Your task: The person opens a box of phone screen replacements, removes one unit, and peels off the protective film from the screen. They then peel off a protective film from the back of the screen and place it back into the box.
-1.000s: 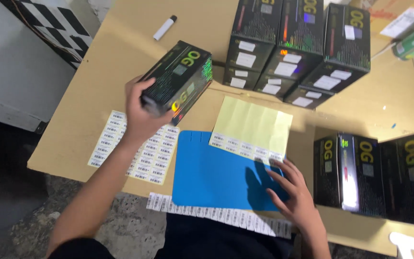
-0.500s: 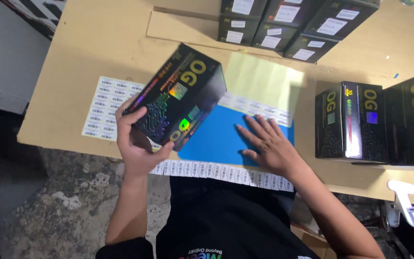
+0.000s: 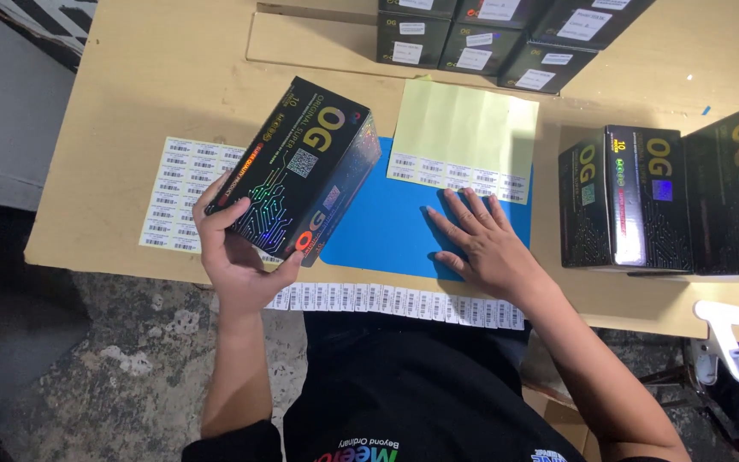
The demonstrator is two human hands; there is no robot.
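Left hand [image 3: 237, 257] grips a black box [image 3: 301, 171] above the worktop [image 3: 164, 77]; right hand [image 3: 481, 239] lies flat, fingers spread, on a blue mat [image 3: 387, 231].

Even, moderately bright overhead light covers the tan tabletop [image 3: 130, 103], with only soft, short shadows beside the stacked black boxes [image 3: 626, 205]. The glossy box [image 3: 301, 171] shows rainbow holographic glare on its foil print. Focus is fairly sharp at centre; the concrete floor [image 3: 87, 359] lies dimmer, and edges bow slightly.
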